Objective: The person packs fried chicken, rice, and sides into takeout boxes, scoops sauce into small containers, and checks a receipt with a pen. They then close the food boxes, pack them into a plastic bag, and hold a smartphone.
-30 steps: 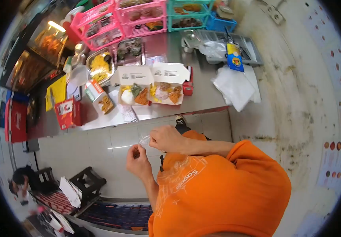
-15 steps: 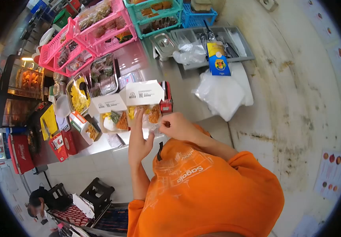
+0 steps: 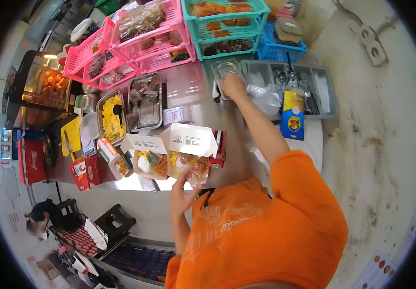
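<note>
My left hand [image 3: 184, 193] is at the counter's front edge, its fingers closed around a small clear plastic cup [image 3: 194, 178]. Just beyond it stands an open white meal box [image 3: 192, 139] with yellow food, something in clear wrap and fried food inside. To its left, a second open box [image 3: 145, 143] contains rice, greens and fried food. Stretched out to the far side, my right hand [image 3: 233, 85] reaches over a small metal container [image 3: 225, 67]; its fingertips are hidden, so whether they hold anything is unclear.
Pink baskets [image 3: 116, 45] and teal baskets [image 3: 227, 29] line the back. A grey divided tray [image 3: 314, 115] is at the right. Trays of yellow food [image 3: 111, 120] and wrapped greens [image 3: 145, 101] stand left. A seated person [image 3: 44, 212] is at lower left.
My right hand has moved from near my left hand up to the metal container. The small cup now shows in my left hand. The camera view has shifted.
</note>
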{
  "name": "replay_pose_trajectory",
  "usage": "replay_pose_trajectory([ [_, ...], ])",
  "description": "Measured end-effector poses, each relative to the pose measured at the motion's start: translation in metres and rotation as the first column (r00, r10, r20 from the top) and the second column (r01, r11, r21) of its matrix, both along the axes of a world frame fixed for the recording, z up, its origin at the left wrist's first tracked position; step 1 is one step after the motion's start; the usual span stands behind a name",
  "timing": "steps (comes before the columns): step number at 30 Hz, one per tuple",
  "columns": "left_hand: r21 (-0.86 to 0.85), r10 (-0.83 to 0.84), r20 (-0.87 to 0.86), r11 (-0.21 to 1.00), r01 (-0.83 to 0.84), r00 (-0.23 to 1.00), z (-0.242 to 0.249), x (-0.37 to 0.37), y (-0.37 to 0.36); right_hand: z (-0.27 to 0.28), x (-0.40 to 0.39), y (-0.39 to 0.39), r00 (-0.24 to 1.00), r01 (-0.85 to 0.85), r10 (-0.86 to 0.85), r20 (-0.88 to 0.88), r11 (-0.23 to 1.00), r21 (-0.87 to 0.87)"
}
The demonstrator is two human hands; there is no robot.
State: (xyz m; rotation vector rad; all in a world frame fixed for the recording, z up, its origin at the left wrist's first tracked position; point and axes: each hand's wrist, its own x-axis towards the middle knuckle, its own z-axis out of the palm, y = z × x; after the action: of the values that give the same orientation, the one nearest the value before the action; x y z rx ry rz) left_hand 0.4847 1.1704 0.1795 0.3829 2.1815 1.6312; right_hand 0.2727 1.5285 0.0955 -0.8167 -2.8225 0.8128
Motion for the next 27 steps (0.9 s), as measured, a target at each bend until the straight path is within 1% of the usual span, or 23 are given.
replay_pose_trajectory([
  [1,-0.096,0.001,0.041,0.995,0.003,0.999,0.006,0.006,-0.003,-0.010,-0.018,0.008,0.998,-0.028,0.027,0.061,0.999,0.022],
  [3,-0.018,0.090,0.115,0.996,-0.089,0.989,-0.003,0.017,-0.013,-0.027,-0.041,0.013,0.979,-0.086,0.072,0.190,0.994,0.068],
  [4,0.025,0.134,0.159,0.990,-0.139,0.978,-0.007,0.024,-0.018,-0.015,-0.043,0.008,0.977,-0.097,0.082,0.198,0.993,0.071],
  [5,0.028,0.185,0.188,0.981,-0.194,0.965,-0.009,0.029,-0.024,0.000,-0.046,0.006,0.975,-0.110,0.092,0.204,0.991,0.078],
  [6,0.069,0.261,0.262,0.955,-0.288,0.929,-0.015,0.035,-0.030,0.015,-0.046,0.004,0.972,-0.118,0.098,0.213,0.989,0.084],
  [8,0.125,0.382,0.410,0.876,-0.466,0.828,-0.031,0.042,-0.039,0.024,-0.047,0.001,0.972,-0.111,0.081,0.223,0.986,0.127],
  [9,0.109,0.379,0.404,0.884,-0.455,0.832,-0.032,0.039,-0.042,0.024,-0.046,0.000,0.972,-0.103,0.069,0.226,0.984,0.144],
  [11,0.084,0.376,0.377,0.896,-0.435,0.847,-0.033,0.030,-0.046,-0.003,-0.047,0.015,0.957,-0.053,0.012,0.290,0.989,0.135],
  [12,0.069,0.365,0.336,0.910,-0.409,0.868,-0.032,0.025,-0.050,-0.006,-0.046,0.017,0.947,-0.029,-0.014,0.320,0.991,0.129],
  [14,0.038,0.337,0.250,0.933,-0.357,0.908,-0.031,0.013,-0.057,-0.013,-0.047,0.019,0.954,-0.028,-0.019,0.299,0.988,0.152],
  [17,0.128,0.348,0.249,0.913,-0.387,0.904,-0.036,0.002,-0.066,-0.012,-0.043,0.023,0.945,-0.023,-0.040,0.324,0.982,0.187],
  [20,0.108,0.341,0.299,0.916,-0.386,0.891,-0.020,-0.006,-0.066,-0.001,-0.041,0.021,0.937,-0.054,-0.009,0.349,0.983,0.173],
  [21,0.105,0.325,0.283,0.925,-0.366,0.902,-0.021,-0.006,-0.072,0.012,-0.042,0.017,0.936,-0.069,0.008,0.352,0.984,0.161],
  [22,0.107,0.312,0.263,0.931,-0.349,0.913,-0.027,-0.007,-0.078,0.028,-0.047,0.014,0.956,-0.132,0.118,0.268,0.991,0.037],
  [23,0.108,0.300,0.250,0.936,-0.334,0.921,-0.033,-0.008,-0.079,0.055,-0.049,0.002,0.960,-0.208,0.219,0.177,0.975,-0.081],
  [24,0.128,0.324,0.286,0.920,-0.371,0.902,-0.037,-0.009,-0.079,0.067,-0.042,-0.015,0.949,-0.282,0.303,0.086,0.939,-0.198],
  [25,0.135,0.338,0.328,0.907,-0.398,0.882,-0.037,-0.009,-0.081,0.062,-0.034,-0.045,0.979,-0.199,0.194,-0.067,0.816,-0.543],
  [26,0.144,0.347,0.366,0.896,-0.421,0.863,-0.036,-0.010,-0.082,0.058,-0.030,-0.079,0.985,-0.154,0.019,-0.173,0.566,-0.810],
  [27,0.138,0.333,0.358,0.905,-0.402,0.872,-0.039,-0.016,-0.079,0.019,-0.031,-0.102,0.925,-0.370,0.160,-0.346,0.592,-0.716],
])
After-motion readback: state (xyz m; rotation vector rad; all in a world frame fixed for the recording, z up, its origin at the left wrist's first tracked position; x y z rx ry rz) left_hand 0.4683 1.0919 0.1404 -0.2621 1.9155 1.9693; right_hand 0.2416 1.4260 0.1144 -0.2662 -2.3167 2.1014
